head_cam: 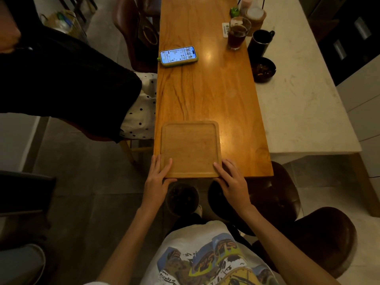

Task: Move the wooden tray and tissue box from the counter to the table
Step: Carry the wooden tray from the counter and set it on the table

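Observation:
A square wooden tray (190,148) with a raised rim lies flat on the near end of the long wooden table (216,95). My left hand (158,177) grips the tray's near left corner, thumb on top. At the near right corner my right hand (232,179) holds it the same way. The tray is bare inside. No tissue box is in view.
A lit phone (178,56) lies further up the table. A glass of dark drink (237,34), a black mug (260,43) and a dark bowl (263,69) stand near the white counter (304,99) on the right. A seated person (72,85) is at the left; brown chairs (308,239) are beside me.

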